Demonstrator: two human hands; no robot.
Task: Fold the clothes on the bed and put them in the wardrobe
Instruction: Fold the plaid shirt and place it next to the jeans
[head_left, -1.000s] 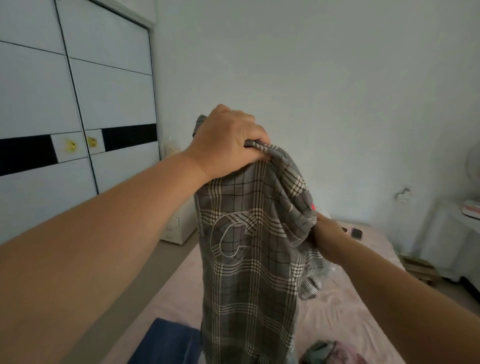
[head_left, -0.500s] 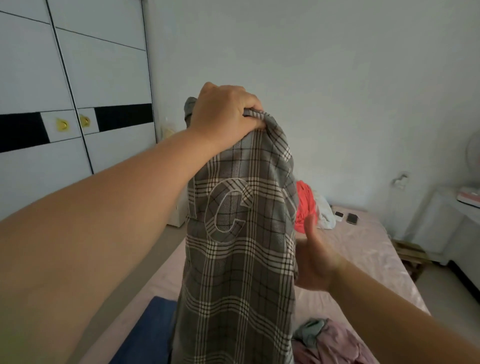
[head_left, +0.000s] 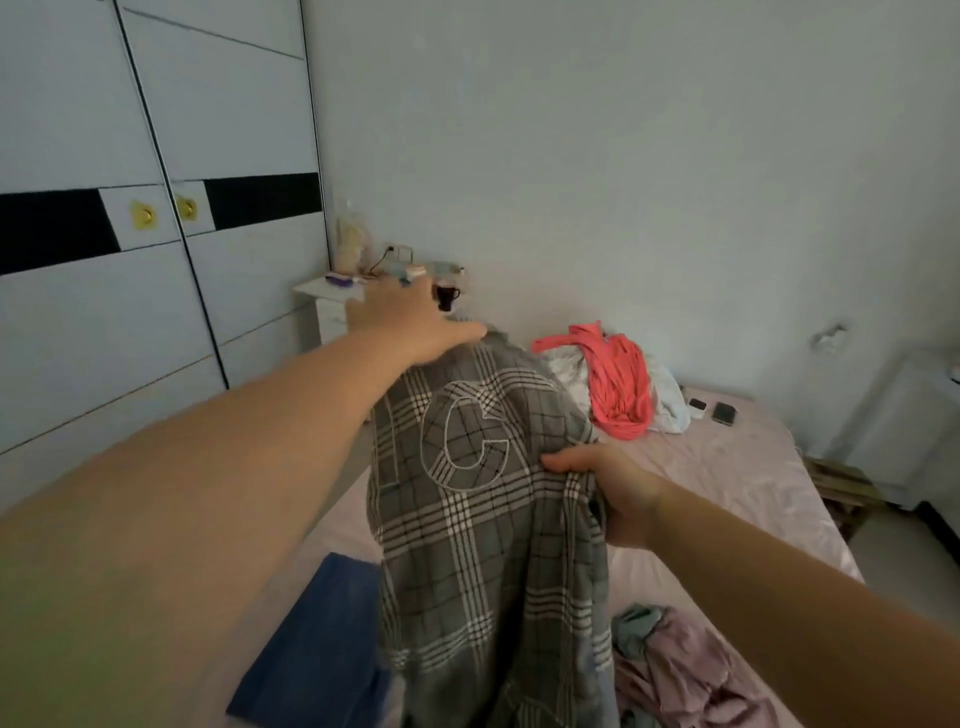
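Plaid cloth is what both hands are busy with. My right hand (head_left: 615, 493) grips a bunched edge of the grey checked shirt (head_left: 488, 519), thumb over the top and fingers curled underneath, beside the big outlined letter C. My left hand (head_left: 410, 325) is at the shirt's top edge, blurred, with the fingers spread flat. I cannot tell whether it has any hold on the cloth or only touches it. The shirt hangs in the air between the two hands, its lower part dropping out of view over the bed (head_left: 727, 467).

To do this step well, I judge I need a firm pinch at the top with the left hand before anything else, or the whole weight hangs from the right and the shirt twists. Then I would spread the two hands apart to find both shoulders, shake the cloth flat, and lay it front down on the bare pink sheet past the shirt, where there is room to fold.

Below the shirt, to its left, lies a folded blue garment (head_left: 317, 644); to its right, a crumpled pink and grey heap (head_left: 680, 665). Beyond the shirt, near the wall, sit a coral garment (head_left: 618, 379) on white cloth and two phones (head_left: 723, 413). The wardrobe (head_left: 156, 208) stands to the left of the shirt, doors closed, so it must be opened before anything goes in.
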